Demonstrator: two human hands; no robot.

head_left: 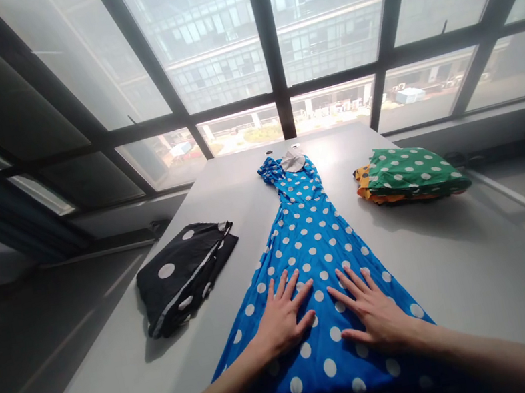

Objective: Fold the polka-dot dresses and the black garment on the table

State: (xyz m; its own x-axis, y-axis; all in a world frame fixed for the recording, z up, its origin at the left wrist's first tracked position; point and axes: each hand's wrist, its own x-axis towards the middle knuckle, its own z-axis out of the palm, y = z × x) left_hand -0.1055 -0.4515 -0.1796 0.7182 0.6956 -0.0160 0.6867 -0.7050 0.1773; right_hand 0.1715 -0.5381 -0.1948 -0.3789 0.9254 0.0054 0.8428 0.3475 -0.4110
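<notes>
A blue dress (308, 242) with white polka dots lies stretched out lengthwise on the white table, its skirt widening toward me. Its bodice and ruffled sleeve are at the far end, with a pale white piece (293, 162) at the neckline. My left hand (284, 314) rests flat on the left half of the skirt, fingers spread. On the right half, my right hand (370, 309) lies palm down, its fingers also spread. Neither hand grips the cloth. The near hem is in shadow and runs out of sight below.
On the left of the white table (116, 378) sits a folded black cloth (179, 272) with white dots. A green dotted garment (410, 169) is stacked over an orange one (364, 184) at the right. Large windows (213, 29) stand beyond the far table edge.
</notes>
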